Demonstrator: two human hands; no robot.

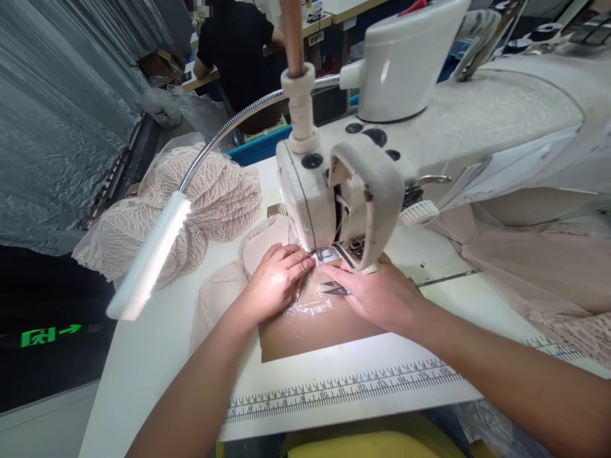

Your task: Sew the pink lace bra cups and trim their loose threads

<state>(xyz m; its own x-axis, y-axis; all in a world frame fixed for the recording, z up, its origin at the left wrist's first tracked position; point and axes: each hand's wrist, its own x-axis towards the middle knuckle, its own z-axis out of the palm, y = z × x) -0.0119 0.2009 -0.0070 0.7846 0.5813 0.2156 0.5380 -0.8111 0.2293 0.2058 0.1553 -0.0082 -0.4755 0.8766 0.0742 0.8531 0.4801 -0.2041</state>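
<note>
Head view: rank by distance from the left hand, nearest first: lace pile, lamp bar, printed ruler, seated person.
From the left hand:
1. Lamp bar, to its left, lit.
2. Lace pile, up-left behind the lamp; close to the ruler's rank, hard to call.
3. Printed ruler, along the table's near edge.
4. Seated person, far back at another table.

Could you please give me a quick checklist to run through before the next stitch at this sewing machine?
1. Left hand flat on the fabric beside the presser foot: ok.
2. Right hand steadying the work from the other side: ok.
3. Fingertips clear of the needle: cannot tell; they lie very close to the foot.
4. Snips out of the stitch path: not ok; they lie under the right hand just in front of the foot.
5. Lamp lighting the work: ok.
6. Lace pile clear of the foot: ok.
</note>
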